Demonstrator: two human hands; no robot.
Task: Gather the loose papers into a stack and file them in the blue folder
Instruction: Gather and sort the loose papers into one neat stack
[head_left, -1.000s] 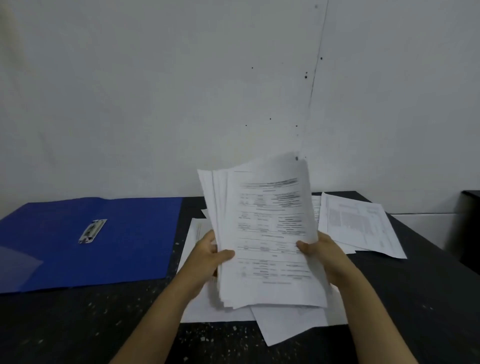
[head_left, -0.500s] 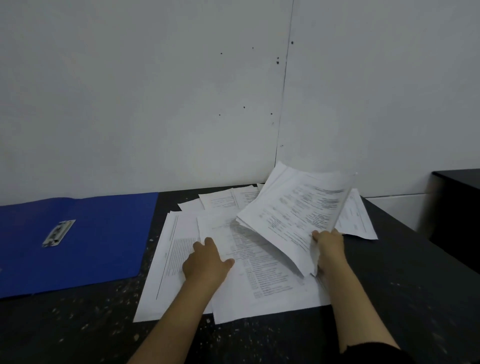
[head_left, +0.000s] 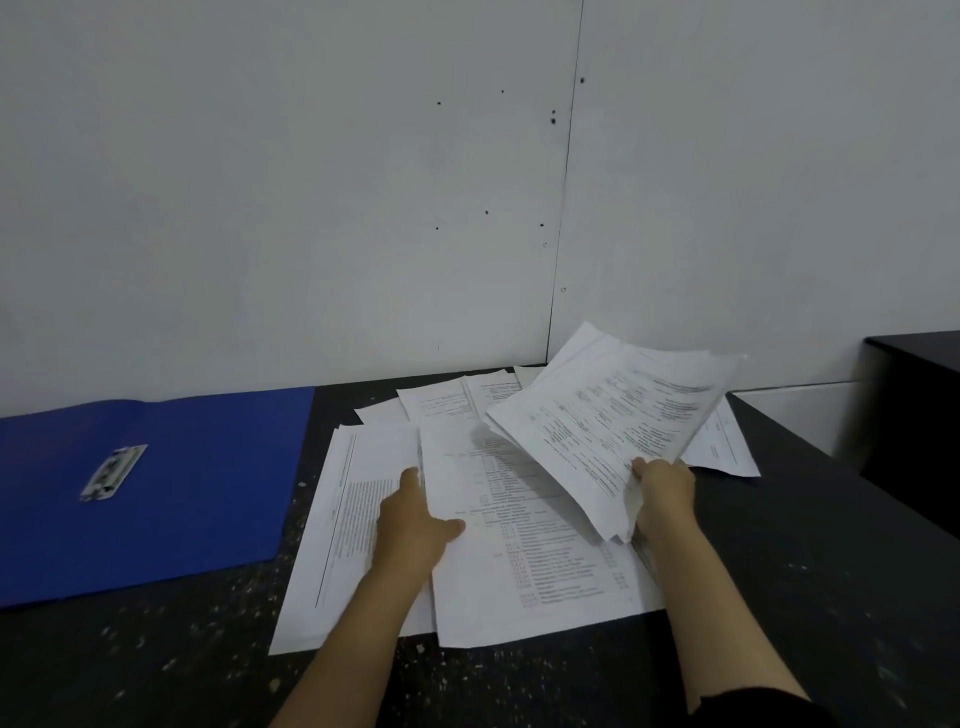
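Dark table (head_left: 779, 597) holds loose papers (head_left: 535, 551) beside the open blue folder (head_left: 208, 467). My right hand (head_left: 665, 493) grips a thin, floppy stack (head_left: 613, 431) by its near edge. My left hand (head_left: 415, 525) pinches a flat sheet's edge; they're light and slippery, I think.

A pale grey-white wall (head_left: 291, 197) fills the upper part of the view, split by a thin vertical seam (head_left: 569, 171) and dotted with small dark holes. Below it runs a dark tabletop (head_left: 171, 660) flecked with pale specks. At the right edge stands a separate piece of black furniture (head_left: 914, 410); the light is dim and even.
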